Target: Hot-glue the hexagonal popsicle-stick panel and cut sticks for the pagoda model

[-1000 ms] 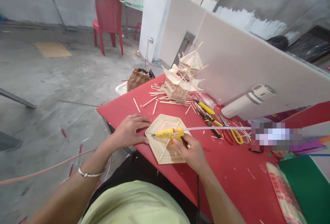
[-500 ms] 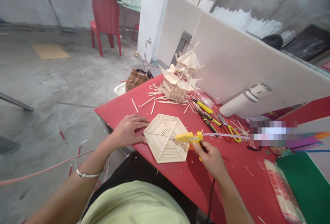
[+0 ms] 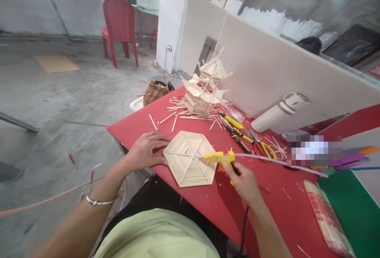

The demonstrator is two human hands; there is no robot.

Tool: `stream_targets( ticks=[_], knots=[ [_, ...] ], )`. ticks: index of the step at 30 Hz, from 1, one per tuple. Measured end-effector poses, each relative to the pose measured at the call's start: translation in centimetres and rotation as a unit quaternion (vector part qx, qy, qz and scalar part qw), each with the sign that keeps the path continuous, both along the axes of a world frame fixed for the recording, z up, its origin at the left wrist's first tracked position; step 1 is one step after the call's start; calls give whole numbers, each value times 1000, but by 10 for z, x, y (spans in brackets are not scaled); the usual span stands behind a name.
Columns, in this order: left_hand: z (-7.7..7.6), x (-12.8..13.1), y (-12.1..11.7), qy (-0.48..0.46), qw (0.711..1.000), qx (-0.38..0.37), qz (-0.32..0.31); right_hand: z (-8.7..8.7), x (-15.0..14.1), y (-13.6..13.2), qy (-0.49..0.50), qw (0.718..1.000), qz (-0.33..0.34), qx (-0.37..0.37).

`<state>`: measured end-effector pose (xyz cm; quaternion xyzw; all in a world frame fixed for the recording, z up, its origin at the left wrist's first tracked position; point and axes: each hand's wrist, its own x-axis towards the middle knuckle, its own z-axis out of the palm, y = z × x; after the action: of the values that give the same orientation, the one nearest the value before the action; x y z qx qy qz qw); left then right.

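While my right hand [image 3: 244,179] clasped the yellow glue gun [image 3: 221,157], my left hand [image 3: 147,149], fingers [image 3: 159,144] parted, rested at the left corner of the hexagonal stick panel [image 3: 184,173], which lay under the nozzle [image 3: 201,158] on the red table [image 3: 276,196], near a stick pagoda [image 3: 199,101].

A pale green top [image 3: 157,234], black bottoms [image 3: 157,194] and silver bangle [image 3: 99,202] are worn.

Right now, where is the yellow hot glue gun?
In the head view, slightly below and right of centre, the yellow hot glue gun is in the right hand, its nozzle near the middle of the hexagonal stick panel.
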<state>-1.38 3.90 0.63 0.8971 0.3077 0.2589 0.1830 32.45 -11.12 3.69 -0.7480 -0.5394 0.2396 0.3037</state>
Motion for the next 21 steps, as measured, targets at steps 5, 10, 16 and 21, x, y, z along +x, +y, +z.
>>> stream_targets(
  ticks=[5, 10, 16, 21],
  knots=[
    [-1, -1, 0, -11, 1000, -3, 0, 0, 2, -1, 20, 1000, 6, -9],
    [-1, -1, 0, -10, 1000, -4, 0, 0, 8, 5, -14, 999, -51, 7],
    [0, 0, 0, -4, 1000, -2, 1, -2, 6, 12, 1, 1000, -9, 3],
    [-1, 0, 0, -10, 1000, -4, 7, -12, 3, 26, 22, 1000, -8, 16]
  ],
)
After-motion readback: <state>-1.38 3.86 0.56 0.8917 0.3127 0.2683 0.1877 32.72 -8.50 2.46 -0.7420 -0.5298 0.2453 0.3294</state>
